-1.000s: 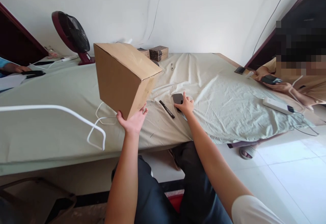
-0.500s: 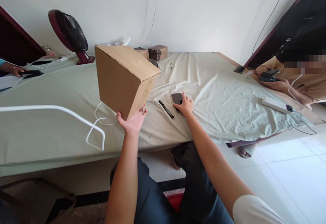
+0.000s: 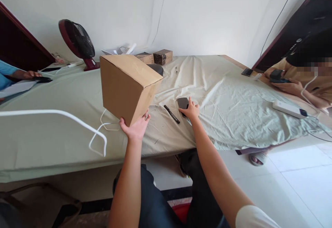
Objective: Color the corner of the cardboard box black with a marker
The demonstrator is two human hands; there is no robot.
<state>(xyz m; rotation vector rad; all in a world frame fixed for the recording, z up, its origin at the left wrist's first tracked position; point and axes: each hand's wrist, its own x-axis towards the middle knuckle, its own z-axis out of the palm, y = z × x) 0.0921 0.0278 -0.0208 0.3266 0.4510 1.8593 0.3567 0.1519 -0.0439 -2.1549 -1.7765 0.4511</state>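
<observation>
A plain brown cardboard box (image 3: 121, 91) is tilted above the near side of the cloth-covered table (image 3: 59, 145). My left hand (image 3: 136, 127) grips its lower near corner, thumb on one face and fingers on another. To the right, a dark smartphone (image 3: 182, 102) lies flat on the cloth. My right hand (image 3: 191, 110) curls over its right side, thumb and fingers around it, covering part of it. Between my hands lies a black marker pen (image 3: 171, 114), touched by neither.
A white cable (image 3: 64, 113) arches across the left. Behind the box stand a fan (image 3: 77, 41) and a dark patterned box (image 3: 163, 57). A white power strip (image 3: 289, 109) lies at right, near a person holding a dark device (image 3: 278, 76). Another person's hand (image 3: 30, 74) shows at far left.
The view has shifted slightly, so the scene sits a little lower and further right. My hands keep their places on the box and the smartphone.
</observation>
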